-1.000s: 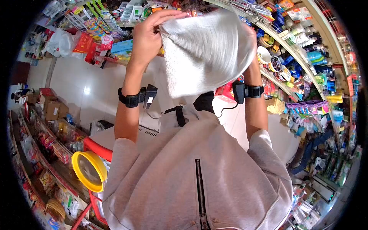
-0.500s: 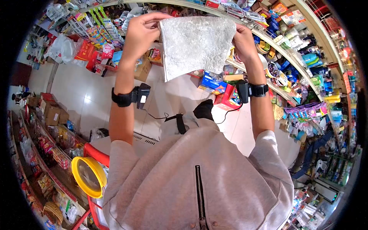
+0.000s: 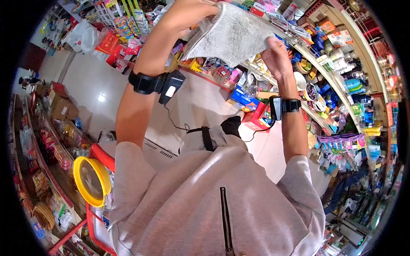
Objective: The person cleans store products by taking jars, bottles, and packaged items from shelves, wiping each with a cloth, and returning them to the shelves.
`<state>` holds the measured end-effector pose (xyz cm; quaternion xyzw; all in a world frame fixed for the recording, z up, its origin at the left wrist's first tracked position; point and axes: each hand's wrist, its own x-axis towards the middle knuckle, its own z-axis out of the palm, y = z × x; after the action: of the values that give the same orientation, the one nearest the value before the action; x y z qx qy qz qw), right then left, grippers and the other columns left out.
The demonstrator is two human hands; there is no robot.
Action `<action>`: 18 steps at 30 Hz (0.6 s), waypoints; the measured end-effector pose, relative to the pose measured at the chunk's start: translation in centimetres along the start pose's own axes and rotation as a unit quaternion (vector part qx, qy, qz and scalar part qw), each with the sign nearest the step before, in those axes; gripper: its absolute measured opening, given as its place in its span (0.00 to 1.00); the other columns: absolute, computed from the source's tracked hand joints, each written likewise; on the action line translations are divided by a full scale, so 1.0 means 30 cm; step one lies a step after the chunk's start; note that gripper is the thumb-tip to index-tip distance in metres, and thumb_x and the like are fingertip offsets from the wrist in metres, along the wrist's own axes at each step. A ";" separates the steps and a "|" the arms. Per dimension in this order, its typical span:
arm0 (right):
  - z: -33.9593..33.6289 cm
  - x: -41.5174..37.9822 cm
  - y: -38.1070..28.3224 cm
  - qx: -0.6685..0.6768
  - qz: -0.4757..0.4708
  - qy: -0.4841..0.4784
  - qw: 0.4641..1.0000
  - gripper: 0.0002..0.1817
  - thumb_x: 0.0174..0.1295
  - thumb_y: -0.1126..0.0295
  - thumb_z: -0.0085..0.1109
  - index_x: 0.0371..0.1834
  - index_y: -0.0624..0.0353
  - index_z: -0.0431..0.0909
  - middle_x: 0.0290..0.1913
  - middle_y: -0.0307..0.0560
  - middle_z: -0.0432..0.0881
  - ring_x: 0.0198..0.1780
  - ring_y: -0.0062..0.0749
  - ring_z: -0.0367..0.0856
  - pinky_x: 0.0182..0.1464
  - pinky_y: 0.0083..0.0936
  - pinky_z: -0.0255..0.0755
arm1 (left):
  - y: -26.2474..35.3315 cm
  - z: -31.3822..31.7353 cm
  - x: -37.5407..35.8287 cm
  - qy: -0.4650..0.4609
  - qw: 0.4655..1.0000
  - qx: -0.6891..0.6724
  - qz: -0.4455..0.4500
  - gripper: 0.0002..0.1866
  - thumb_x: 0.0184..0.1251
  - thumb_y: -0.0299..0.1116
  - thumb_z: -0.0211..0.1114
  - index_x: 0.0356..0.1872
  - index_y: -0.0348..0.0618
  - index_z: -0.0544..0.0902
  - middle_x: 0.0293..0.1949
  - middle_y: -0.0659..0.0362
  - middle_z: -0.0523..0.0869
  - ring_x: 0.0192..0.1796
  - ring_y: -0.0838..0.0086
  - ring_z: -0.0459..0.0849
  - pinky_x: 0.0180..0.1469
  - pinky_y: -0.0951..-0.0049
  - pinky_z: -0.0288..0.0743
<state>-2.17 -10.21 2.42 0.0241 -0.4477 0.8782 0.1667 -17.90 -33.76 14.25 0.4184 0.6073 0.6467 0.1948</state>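
Observation:
A grey-white cloth (image 3: 239, 34), rough and mottled on its surface, hangs stretched between my hands at the top of the view. Its left part is folded over, with the lower left corner pointing down. My left hand (image 3: 197, 13) is closed on the upper left edge, its fingertips partly hidden behind the fabric. At the opposite edge is my right hand (image 3: 277, 57), thumb up and fingers curled, pinching the cloth's right side. Black bands with small boxes circle both wrists.
Shelves (image 3: 337, 85) packed with goods curve along the right and ahead. A blue box (image 3: 242, 99) and a red box (image 3: 256, 119) stand on the tiled floor (image 3: 92, 96). A yellow-rimmed basin (image 3: 92, 181) is at my left, near more shelves.
Both hands have moved with the cloth: the left up and rightward, the right slightly down and rightward. The cloth has gone from nearly flat and square to tilted and folded at its left.

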 end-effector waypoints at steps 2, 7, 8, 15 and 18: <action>0.054 -0.006 0.014 -0.125 -0.011 0.024 0.992 0.16 0.69 0.74 0.61 0.58 0.65 0.77 0.54 0.46 0.84 0.55 0.30 0.81 0.62 0.29 0.73 | 0.010 0.010 0.010 -0.031 0.999 0.025 0.028 0.13 0.53 0.14 0.62 0.41 0.32 0.83 0.36 0.60 0.84 0.39 0.78 0.82 0.41 0.80 0.75; 0.001 0.037 0.055 -0.102 -0.005 0.068 0.992 0.13 0.74 0.69 0.54 0.55 0.63 0.79 0.53 0.44 0.85 0.54 0.26 0.82 0.59 0.25 0.75 | 0.028 0.022 0.005 -0.057 0.994 0.078 0.053 0.13 0.54 0.14 0.62 0.42 0.33 0.84 0.36 0.60 0.84 0.39 0.78 0.81 0.41 0.80 0.75; -0.023 0.046 0.056 -0.114 0.002 0.084 0.990 0.13 0.76 0.67 0.52 0.54 0.63 0.79 0.52 0.44 0.85 0.52 0.25 0.83 0.57 0.25 0.76 | 0.003 0.012 -0.001 -0.062 0.991 0.099 0.059 0.16 0.56 0.17 0.61 0.47 0.36 0.83 0.42 0.60 0.86 0.43 0.78 0.83 0.47 0.78 0.76; 0.024 -0.051 0.059 -0.490 -0.172 0.171 0.837 0.11 0.67 0.67 0.66 0.46 0.62 0.82 0.33 0.31 0.81 0.35 0.11 0.73 0.38 0.15 0.70 | -0.209 0.017 -0.290 -0.044 0.997 -0.036 -0.060 0.23 0.63 0.26 0.67 0.60 0.40 0.77 0.62 0.59 0.77 0.67 0.73 0.74 0.71 0.70 0.65; 0.139 -0.135 -0.015 -0.485 -0.092 0.054 0.868 0.13 0.64 0.69 0.69 0.46 0.65 0.80 0.32 0.34 0.82 0.34 0.12 0.75 0.37 0.16 0.71 | -0.463 0.052 -0.477 -0.003 0.977 -0.142 -0.157 0.30 0.70 0.28 0.61 0.73 0.41 0.67 0.69 0.58 0.73 0.70 0.72 0.71 0.71 0.69 0.63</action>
<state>1.34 -14.37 4.50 -0.0659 -0.8031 0.5313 0.2616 -12.04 -41.09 -3.41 0.2884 0.5668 0.6863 0.3529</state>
